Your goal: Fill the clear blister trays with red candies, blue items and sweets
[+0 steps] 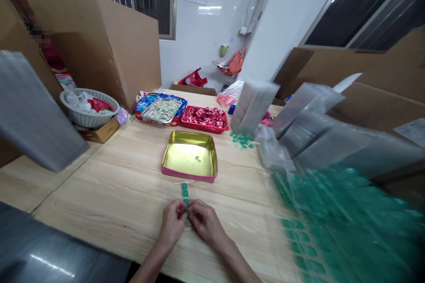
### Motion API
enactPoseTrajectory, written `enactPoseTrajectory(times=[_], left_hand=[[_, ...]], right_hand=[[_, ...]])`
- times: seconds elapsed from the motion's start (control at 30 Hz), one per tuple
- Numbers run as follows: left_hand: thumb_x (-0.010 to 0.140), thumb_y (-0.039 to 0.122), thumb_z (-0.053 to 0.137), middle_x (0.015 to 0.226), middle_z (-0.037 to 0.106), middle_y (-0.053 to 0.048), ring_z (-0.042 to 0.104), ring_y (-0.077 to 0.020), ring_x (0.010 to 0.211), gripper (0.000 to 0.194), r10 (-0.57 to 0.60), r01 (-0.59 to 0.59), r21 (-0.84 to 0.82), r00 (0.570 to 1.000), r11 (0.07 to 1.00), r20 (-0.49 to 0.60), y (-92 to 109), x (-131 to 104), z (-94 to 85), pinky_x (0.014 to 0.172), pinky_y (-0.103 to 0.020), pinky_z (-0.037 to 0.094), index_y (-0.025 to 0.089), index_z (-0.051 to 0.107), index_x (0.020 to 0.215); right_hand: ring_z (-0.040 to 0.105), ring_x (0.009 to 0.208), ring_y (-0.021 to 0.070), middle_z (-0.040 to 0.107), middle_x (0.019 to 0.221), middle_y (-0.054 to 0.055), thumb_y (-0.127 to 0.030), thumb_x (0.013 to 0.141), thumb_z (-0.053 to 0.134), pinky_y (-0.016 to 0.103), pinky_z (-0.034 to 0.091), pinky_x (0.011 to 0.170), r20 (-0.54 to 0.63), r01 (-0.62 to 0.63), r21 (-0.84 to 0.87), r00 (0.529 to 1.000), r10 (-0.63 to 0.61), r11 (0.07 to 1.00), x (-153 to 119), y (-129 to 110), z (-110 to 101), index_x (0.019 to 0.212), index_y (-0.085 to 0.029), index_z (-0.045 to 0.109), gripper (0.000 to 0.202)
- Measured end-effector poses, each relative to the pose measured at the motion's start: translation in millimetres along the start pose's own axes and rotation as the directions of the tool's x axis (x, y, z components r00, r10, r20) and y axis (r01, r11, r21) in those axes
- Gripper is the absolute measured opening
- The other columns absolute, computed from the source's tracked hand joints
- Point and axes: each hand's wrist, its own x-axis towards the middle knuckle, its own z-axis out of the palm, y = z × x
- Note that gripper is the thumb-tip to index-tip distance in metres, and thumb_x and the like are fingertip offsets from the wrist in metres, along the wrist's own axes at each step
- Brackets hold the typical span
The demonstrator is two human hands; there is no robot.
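Below the tin, a clear plastic strip with a row of small green squares (185,190) lies on the wooden table. My left hand (173,222) pinches its near end from the left. Pressed close beside it, my right hand (206,220) has thumb and fingers closed on the same end. The fingertips of both hands meet there and partly hide the near squares. Just beyond the strip stands an open tin (189,176) with a gold inside and a pink rim; a few small green bits lie in it.
Many blurred green squares in clear plastic (358,225) cover the right side, with stacked clear packs (254,105) behind. Loose green pieces (242,140) lie nearby. Further back are a red tray of red packets (205,129) and a silver tray (162,110). A basket (89,117) stands left.
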Motion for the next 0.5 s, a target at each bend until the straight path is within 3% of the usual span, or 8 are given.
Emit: enactPoseTrajectory(times=[0.17, 0.33, 0.5], left_hand=[[0.056, 0.000, 0.047, 0.065, 0.059, 0.001, 0.056, -0.0133, 0.061, 0.025, -0.002, 0.002, 0.002, 1.000, 1.000, 0.029, -0.5, -1.6, -0.9, 0.059, -0.023, 0.044, 0.015, 0.058, 0.071], [0.052, -0.002, 0.045, 0.067, 0.059, 0.001, 0.056, -0.0124, 0.062, 0.032, 0.001, 0.003, -0.093, 0.999, 0.996, 0.041, -3.1, 0.2, -2.1, 0.058, -0.021, 0.044, 0.015, 0.060, 0.075], [0.054, -0.001, 0.046, 0.070, 0.061, 0.000, 0.055, -0.0130, 0.063, 0.034, 0.003, 0.000, -0.071, 0.999, 0.997, 0.035, -0.4, 2.0, -3.3, 0.059, -0.022, 0.044, 0.014, 0.061, 0.080]], right_hand=[[0.057, 0.066, 0.0156, 0.062, 0.071, 0.001, -0.004, 0.068, 0.052, 0.024, 0.044, 0.062, -0.014, -0.171, 0.024, 0.985, 0.171, 0.985, -0.7, 3.0, 2.0, 0.079, -0.018, 0.065, 0.022], [0.059, 0.071, 0.0157, 0.061, 0.075, 0.001, -0.002, 0.064, 0.049, 0.023, 0.044, 0.063, -0.005, -0.156, 0.118, 0.987, 0.158, 0.981, 2.7, 2.9, 2.8, 0.075, -0.018, 0.063, 0.024], [0.056, 0.066, 0.0151, 0.058, 0.071, 0.000, -0.005, 0.063, 0.050, 0.023, 0.043, 0.059, -0.037, -0.195, 0.185, 0.978, 0.205, 0.963, 3.9, 6.6, 7.7, 0.075, -0.018, 0.060, 0.021]])
